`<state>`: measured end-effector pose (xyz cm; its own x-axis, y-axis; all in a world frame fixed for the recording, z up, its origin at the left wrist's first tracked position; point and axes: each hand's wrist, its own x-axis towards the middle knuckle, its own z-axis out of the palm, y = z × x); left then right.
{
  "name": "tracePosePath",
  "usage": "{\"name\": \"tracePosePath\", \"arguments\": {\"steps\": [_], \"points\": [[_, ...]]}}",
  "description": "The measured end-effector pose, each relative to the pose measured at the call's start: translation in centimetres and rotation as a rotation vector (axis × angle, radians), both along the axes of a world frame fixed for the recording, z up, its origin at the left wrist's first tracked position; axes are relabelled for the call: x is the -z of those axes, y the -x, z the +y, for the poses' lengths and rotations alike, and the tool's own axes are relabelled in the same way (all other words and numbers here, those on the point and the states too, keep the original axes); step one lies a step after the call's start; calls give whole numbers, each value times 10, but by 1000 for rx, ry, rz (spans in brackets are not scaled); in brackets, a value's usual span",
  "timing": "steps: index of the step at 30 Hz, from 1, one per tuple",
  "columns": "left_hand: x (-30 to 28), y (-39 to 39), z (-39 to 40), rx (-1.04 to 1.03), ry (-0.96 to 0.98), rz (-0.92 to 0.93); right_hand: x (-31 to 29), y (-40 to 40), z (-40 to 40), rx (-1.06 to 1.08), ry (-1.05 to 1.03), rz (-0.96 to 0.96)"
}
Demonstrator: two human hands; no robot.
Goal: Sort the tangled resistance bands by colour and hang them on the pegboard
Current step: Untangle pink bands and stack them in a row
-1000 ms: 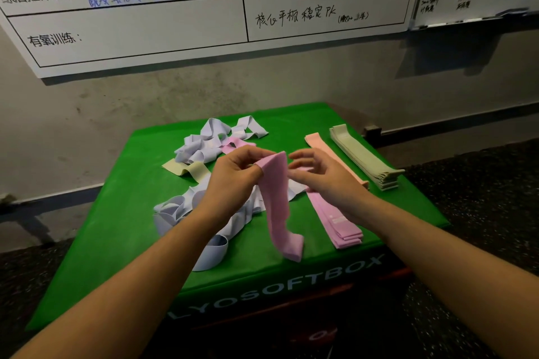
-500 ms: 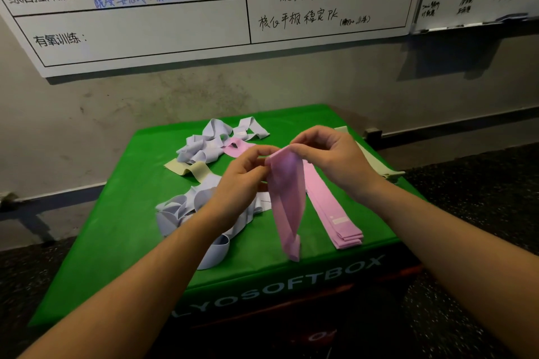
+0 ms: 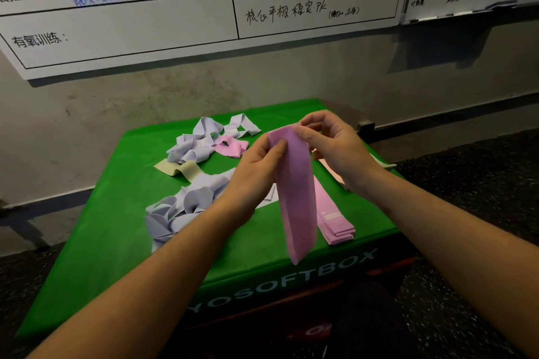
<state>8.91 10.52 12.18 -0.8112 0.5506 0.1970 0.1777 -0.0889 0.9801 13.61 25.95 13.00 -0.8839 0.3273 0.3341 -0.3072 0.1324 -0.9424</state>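
Above the green bench (image 3: 116,213), both hands pinch the top of a pink band (image 3: 296,201), left hand (image 3: 256,163) and right hand (image 3: 332,143) letting it hang flat, probably to lay on the pink stack (image 3: 335,221) just beside it.

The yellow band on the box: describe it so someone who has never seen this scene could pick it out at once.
Start at the green box below the whiteboard. On its left half lies a tangle of lavender bands. The yellow band lies flat at that tangle's near-left edge, the only pale yellow strip among lavender and pink.
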Motion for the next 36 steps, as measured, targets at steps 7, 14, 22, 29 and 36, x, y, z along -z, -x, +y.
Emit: {"name": "tracePosePath", "arguments": {"steps": [7, 14, 22, 29, 36], "points": [[-14, 12, 25, 29, -245, -361, 35, -14, 20, -134, -50, -241], [-19, 32, 57, -17, -379, -571, 65, -19, 43, -77, -91, -264], [-7, 56, 99, -136, -293, -683, 98, -25, 67, -27, -142, -311], [22, 97, 125, -222, -218, -673, 125, -37, 91, -38, -84, -413], [61, 129, 143, -323, -64, -571, 156, -39, 107, 49, -226, -420]]}}
